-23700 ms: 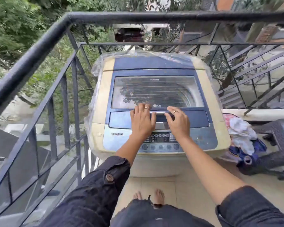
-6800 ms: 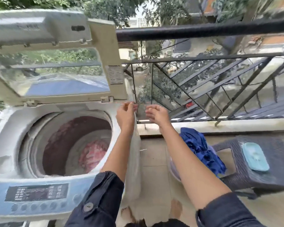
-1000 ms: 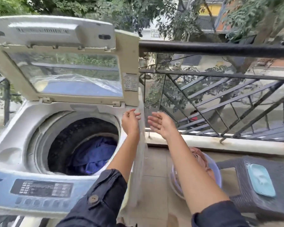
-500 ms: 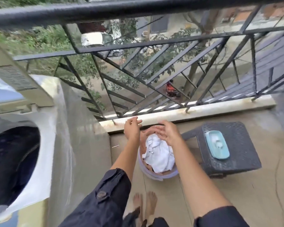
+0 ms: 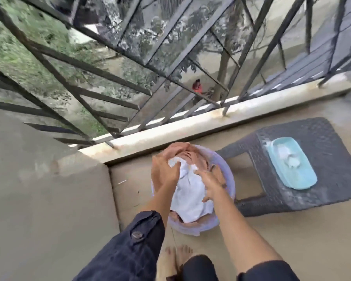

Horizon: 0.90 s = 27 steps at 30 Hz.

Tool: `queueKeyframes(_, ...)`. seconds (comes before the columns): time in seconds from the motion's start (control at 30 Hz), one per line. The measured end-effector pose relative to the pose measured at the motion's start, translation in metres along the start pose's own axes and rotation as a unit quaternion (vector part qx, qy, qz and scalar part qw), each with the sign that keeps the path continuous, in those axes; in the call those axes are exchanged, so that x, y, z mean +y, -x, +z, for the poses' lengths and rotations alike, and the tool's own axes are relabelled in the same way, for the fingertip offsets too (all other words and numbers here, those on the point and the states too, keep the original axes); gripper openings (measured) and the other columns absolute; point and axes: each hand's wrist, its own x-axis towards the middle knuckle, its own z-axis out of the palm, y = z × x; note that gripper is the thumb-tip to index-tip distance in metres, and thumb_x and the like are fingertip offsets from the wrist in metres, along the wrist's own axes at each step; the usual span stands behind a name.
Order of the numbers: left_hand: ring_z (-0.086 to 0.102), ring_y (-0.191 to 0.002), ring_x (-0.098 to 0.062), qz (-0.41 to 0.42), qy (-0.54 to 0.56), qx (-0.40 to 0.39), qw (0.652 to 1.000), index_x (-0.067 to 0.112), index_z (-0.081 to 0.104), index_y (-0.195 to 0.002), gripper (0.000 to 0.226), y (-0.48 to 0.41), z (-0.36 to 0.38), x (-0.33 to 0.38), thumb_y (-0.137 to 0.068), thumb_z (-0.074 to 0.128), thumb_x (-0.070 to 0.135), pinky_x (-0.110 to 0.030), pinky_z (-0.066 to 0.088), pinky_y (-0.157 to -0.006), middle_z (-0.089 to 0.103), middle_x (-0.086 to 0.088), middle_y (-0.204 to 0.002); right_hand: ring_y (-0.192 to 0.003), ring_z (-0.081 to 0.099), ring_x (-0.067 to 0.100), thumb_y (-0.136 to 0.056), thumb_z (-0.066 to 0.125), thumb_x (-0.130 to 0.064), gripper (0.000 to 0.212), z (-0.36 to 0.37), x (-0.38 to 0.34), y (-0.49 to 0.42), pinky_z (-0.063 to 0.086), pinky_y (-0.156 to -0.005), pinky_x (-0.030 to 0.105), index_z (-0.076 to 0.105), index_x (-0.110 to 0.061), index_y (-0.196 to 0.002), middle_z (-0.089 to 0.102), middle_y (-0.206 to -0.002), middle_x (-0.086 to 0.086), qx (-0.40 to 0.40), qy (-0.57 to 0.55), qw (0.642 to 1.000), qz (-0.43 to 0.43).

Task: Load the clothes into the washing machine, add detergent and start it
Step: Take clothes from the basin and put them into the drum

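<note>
On the balcony floor stands a lavender basin (image 5: 230,180) holding a white cloth (image 5: 190,205) on top of peach-coloured clothes (image 5: 193,157). Both my hands are down in the basin. My left hand (image 5: 163,173) closes on the upper edge of the white cloth. My right hand (image 5: 210,184) grips the same cloth on its right side, fingers curled into it. The washing machine's plastic-covered side wall (image 5: 41,189) fills the left of the view; its drum and panel are out of frame.
A dark woven plastic stool (image 5: 330,179) stands right of the basin, with a light-blue tray (image 5: 300,179) holding something white on it. A black metal railing (image 5: 170,78) on a low kerb runs behind the basin. My bare feet are below the basin.
The view has tilted down and right, away from the machine's drum. Both hands have dropped from above the basin into it and closed on the white cloth.
</note>
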Motion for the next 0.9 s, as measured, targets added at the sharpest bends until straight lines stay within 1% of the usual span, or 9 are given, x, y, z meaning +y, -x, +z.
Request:
queueKeyframes(0.2,0.021,-0.143,-0.031,-0.001,-0.231,-0.074,0.970,0.006,0.021,-0.148,0.076,-0.040,0.050,-0.064,-0.088,0.055,0.038,-0.037,0.012,-0.118,0.023,-0.015,-0.154,-0.144,0.015,0.031,-0.075,0.075,-0.035,0.107,0.026,0.057,-0.093,0.025,-0.114,0.042,0.002,-0.016,-0.151,0.009,-0.157,0.012,0.098,0.002,0.990,0.099)
queueKeyframes(0.3,0.025,-0.141,-0.028,0.005,-0.241,-0.122,0.963,0.010,0.019,-0.149,0.070,-0.044,0.062,-0.081,-0.092,0.052,0.036,-0.032,0.012,-0.114,0.026,-0.013,-0.153,-0.139,0.028,0.032,-0.070,0.081,-0.032,0.123,0.032,0.072,-0.112,0.033,-0.110,0.043,-0.011,-0.015,-0.150,0.025,-0.152,0.011,0.108,0.015,0.989,0.100)
queueKeyframes(0.37,0.043,-0.130,-0.031,-0.001,-0.223,-0.136,0.965,0.009,0.031,-0.143,0.060,-0.046,0.064,-0.088,-0.093,0.051,0.036,-0.036,0.033,-0.107,0.045,-0.012,-0.141,-0.132,0.039,0.033,-0.072,0.078,-0.032,0.114,0.036,0.077,-0.117,0.035,-0.108,0.041,-0.003,-0.013,-0.151,0.041,-0.141,0.013,0.120,0.057,0.988,0.082)
queueKeyframes(0.43,0.054,-0.116,-0.032,-0.038,-0.178,-0.137,0.974,0.006,0.044,-0.131,0.054,-0.050,0.062,-0.092,-0.092,0.051,0.043,-0.037,0.043,-0.096,0.058,-0.014,-0.126,-0.127,0.046,0.033,-0.077,0.071,-0.038,0.087,0.033,0.083,-0.125,0.035,-0.108,0.041,0.026,-0.009,-0.146,0.050,-0.137,0.015,0.138,0.070,0.986,0.067)
queueKeyframes(0.5,0.057,-0.110,-0.031,-0.070,-0.132,-0.123,0.981,0.006,0.048,-0.127,0.082,-0.050,0.061,-0.096,-0.081,0.042,0.073,-0.037,0.044,-0.093,0.061,-0.014,-0.121,-0.121,0.050,0.032,-0.082,0.063,-0.039,0.063,0.030,0.076,-0.113,0.038,-0.106,0.042,0.045,-0.010,-0.135,0.053,-0.135,0.011,0.118,0.031,0.991,0.047)
queueKeyframes(0.57,0.059,-0.108,-0.030,-0.077,-0.091,-0.078,0.990,0.007,0.045,-0.130,0.115,-0.053,0.065,-0.106,-0.059,0.027,0.096,-0.037,0.046,-0.093,0.061,-0.013,-0.121,-0.125,0.045,0.028,-0.089,0.058,-0.036,0.054,0.025,0.065,-0.097,0.035,-0.107,0.039,0.042,-0.014,-0.135,0.045,-0.133,0.000,0.108,-0.006,0.993,0.038)
queueKeyframes(0.7,0.061,-0.106,-0.032,-0.052,-0.038,-0.075,0.995,0.010,0.037,-0.138,0.057,0.001,0.020,-0.033,-0.093,0.049,0.043,-0.039,0.047,-0.096,0.065,-0.014,-0.114,-0.131,0.041,0.033,-0.092,0.053,-0.039,0.064,0.020,0.034,-0.060,0.036,-0.104,0.039,0.031,-0.009,-0.144,0.042,-0.141,0.013,0.109,-0.082,0.991,0.017)
queueKeyframes(0.83,0.057,-0.114,-0.026,-0.045,-0.002,-0.050,0.998,0.015,0.044,-0.135,0.047,0.032,-0.010,0.011,-0.097,0.043,0.042,-0.032,0.041,-0.098,0.063,-0.006,-0.120,-0.120,0.053,0.030,-0.056,0.061,-0.071,0.094,0.011,0.026,-0.057,0.042,-0.104,0.045,0.047,-0.020,-0.134,0.054,-0.133,0.008,0.093,-0.129,0.987,-0.018)
queueKeyframes(0.9,0.055,-0.111,-0.019,-0.047,0.003,-0.039,0.998,0.022,0.054,-0.125,0.038,0.044,-0.026,0.034,-0.096,0.042,0.043,-0.025,0.036,-0.089,0.060,0.004,-0.114,-0.108,0.061,0.023,-0.058,0.060,-0.068,0.082,0.005,0.014,-0.038,0.050,-0.095,0.044,0.053,-0.021,-0.125,0.062,-0.122,0.003,0.082,-0.117,0.989,-0.048)
